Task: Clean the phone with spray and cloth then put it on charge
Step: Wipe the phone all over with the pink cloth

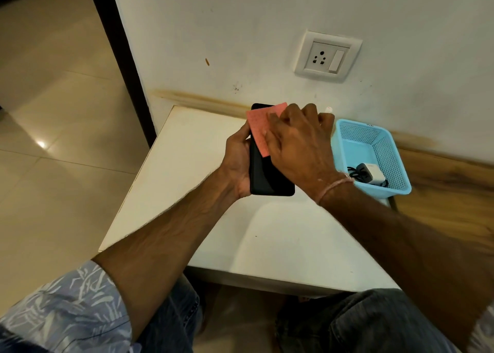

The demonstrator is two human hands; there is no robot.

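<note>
A black phone point(264, 177) is held upright above the white table point(187, 170), gripped along its left edge by my left hand point(236, 160). My right hand point(299, 144) presses a pink cloth point(258, 128) flat against the phone's upper half. A white charger with a black cable point(370, 174) lies in the blue basket point(393, 160) to the right. The white tip of what may be the spray bottle point(328, 109) peeks out behind my right hand; the rest of it is hidden.
A white wall socket with a switch point(327, 55) sits on the wall above the table. Tiled floor lies to the left, a wooden surface to the right. My knees are under the table's near edge.
</note>
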